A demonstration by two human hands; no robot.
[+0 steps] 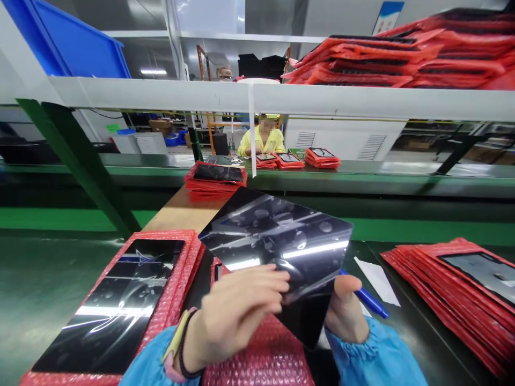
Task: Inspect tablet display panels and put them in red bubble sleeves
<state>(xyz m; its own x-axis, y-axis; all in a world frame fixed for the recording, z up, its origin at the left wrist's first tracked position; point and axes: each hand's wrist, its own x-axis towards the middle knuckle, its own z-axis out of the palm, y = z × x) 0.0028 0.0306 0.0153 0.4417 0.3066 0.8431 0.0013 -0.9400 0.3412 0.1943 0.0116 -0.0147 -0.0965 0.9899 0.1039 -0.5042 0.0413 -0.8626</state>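
Observation:
A glossy black glass panel (277, 241) is held tilted up in front of me, reflecting the ceiling lights. My left hand (237, 311) lies over its near edge with fingers curled onto the face. My right hand (346, 316) grips the panel's lower right corner from behind, thumb up. Under my hands lies a red bubble-wrap sleeve (265, 354). Left of it, another black panel (120, 300) rests on a stack of red bubble-wrap sleeves (179, 268).
A stack of red sleeves with a panel (462, 284) lies at the right. A blue pen (370, 300) and a white paper slip (376, 279) lie beside my right hand. More red stacks (215, 182) sit ahead. A person in yellow (263, 140) works across the green conveyor (402, 182). An overhead shelf (322, 99) holds red sleeves.

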